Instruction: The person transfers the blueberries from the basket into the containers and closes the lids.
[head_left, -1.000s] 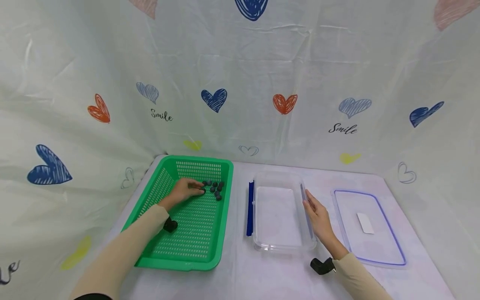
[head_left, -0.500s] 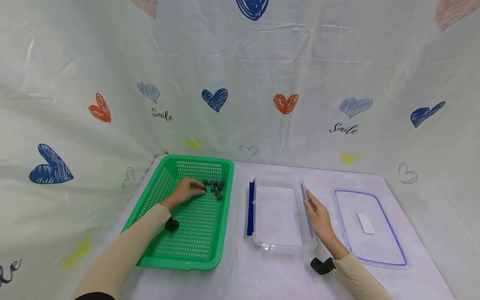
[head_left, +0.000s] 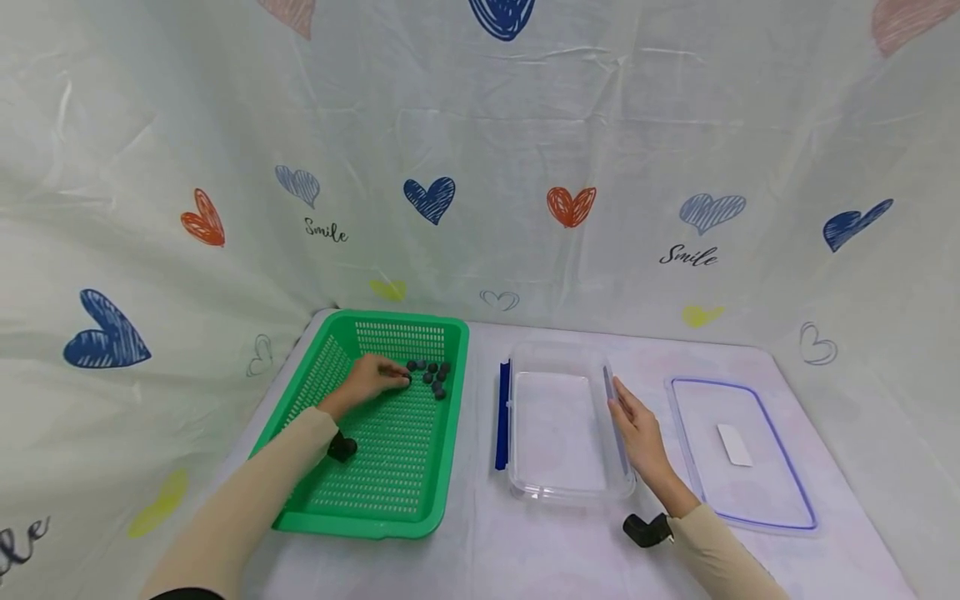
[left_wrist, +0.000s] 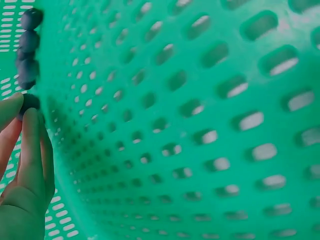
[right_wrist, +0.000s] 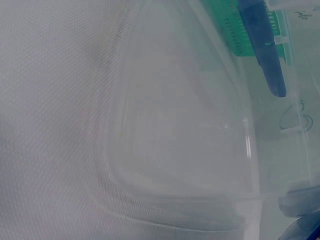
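Observation:
My left hand (head_left: 369,379) reaches into the green basket (head_left: 442,450) in the head view. Its thumb and fingers pinch a blueberry (left_wrist: 31,102), seen close up in the left wrist view. Several more dark blueberries (head_left: 428,377) lie on the basket floor just right of the fingertips. My right hand (head_left: 641,433) rests with fairly straight fingers against the right side of a clear plastic container (head_left: 558,493), along its raised side flap (head_left: 618,425). The container's inside shows bare. In the right wrist view the container wall (right_wrist: 185,125) fills the middle.
A clear lid with a blue seal (head_left: 742,523) lies flat on the table to the right, with a white card (head_left: 734,445) on it. A blue latch flap (head_left: 502,417) stands out on the container's left side, facing the basket. Behind hangs a heart-printed curtain (head_left: 495,250).
Both hands stay nearly in place, the left still at the same blueberry. The head view has shifted very slightly.

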